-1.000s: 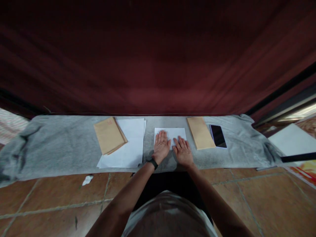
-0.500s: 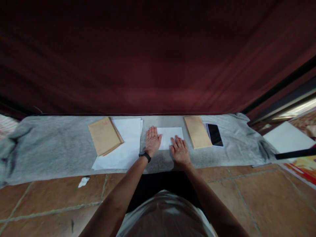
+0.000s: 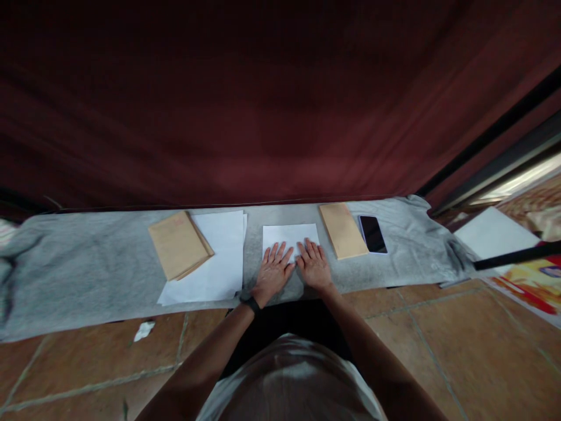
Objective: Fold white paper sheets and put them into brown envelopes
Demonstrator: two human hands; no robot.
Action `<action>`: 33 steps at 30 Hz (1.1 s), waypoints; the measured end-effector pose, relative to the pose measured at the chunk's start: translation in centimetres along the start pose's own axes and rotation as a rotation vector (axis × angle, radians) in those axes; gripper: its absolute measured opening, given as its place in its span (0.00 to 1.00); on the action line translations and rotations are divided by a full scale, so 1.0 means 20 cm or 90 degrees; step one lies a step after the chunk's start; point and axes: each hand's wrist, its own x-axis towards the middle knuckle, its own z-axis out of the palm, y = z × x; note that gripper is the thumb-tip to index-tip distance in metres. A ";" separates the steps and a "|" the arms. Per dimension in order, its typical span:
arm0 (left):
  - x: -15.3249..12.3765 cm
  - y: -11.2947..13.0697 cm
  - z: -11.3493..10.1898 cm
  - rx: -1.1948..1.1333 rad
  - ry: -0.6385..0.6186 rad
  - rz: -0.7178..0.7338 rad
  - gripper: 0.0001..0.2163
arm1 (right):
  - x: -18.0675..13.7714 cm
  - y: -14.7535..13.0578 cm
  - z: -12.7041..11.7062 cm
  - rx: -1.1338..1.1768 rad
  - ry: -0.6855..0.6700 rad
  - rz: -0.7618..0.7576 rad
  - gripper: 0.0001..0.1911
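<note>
A small white sheet of paper (image 3: 289,232), perhaps folded, lies flat in front of me on a grey cloth (image 3: 100,263). My left hand (image 3: 274,272) rests palm down on its near left part, fingers spread. On the near right part lies my right hand (image 3: 314,266), also flat with the fingers apart. The two thumbs almost meet, and the hands cover the sheet's near edge. To the right of the sheet is a brown envelope (image 3: 343,230). Left of my hands, more brown envelopes (image 3: 179,244) sit on larger white sheets (image 3: 225,251).
A phone (image 3: 373,235) lies just right of the single envelope. A dark red curtain (image 3: 263,117) rises behind the cloth. Crumpled tissue (image 3: 144,330) is on the tiled floor (image 3: 87,362). At the far right are a white board (image 3: 495,233) and a black bar (image 3: 517,255).
My left hand has moved from the sheet's left edge down to its near edge, closer to my right hand. The view has shifted slightly.
</note>
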 end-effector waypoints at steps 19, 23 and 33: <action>0.00 0.00 0.00 0.028 0.017 0.010 0.23 | 0.08 -0.07 0.01 0.037 -0.042 -0.051 0.26; 0.00 -0.01 0.01 0.025 0.034 0.018 0.23 | 0.13 -0.02 0.03 0.032 -0.073 -0.056 0.24; 0.01 -0.01 0.00 0.039 0.060 0.025 0.26 | 0.34 0.08 0.07 -0.029 -0.021 0.058 0.26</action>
